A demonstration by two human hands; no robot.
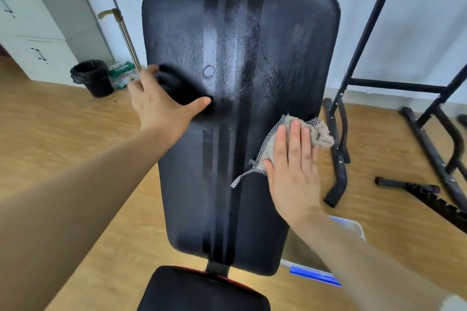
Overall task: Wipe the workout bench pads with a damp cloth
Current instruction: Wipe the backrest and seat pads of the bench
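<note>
2 hands work apart: the right hand (293,166) lies flat, fingers straight, pressing the cloth (321,134) onto the right side of the back pad (227,45); the left hand (159,103) braces its left edge, finger curl unclear. Limp, light cloth likely bunches; a flat palm suits it.

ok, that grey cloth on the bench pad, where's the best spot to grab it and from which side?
Take the cloth by its bunched lump at the right edge of the bench pad, past the fingertips of the right hand, coming from above and the right. It stands up thick there; the rest lies flat under the palm.
</note>
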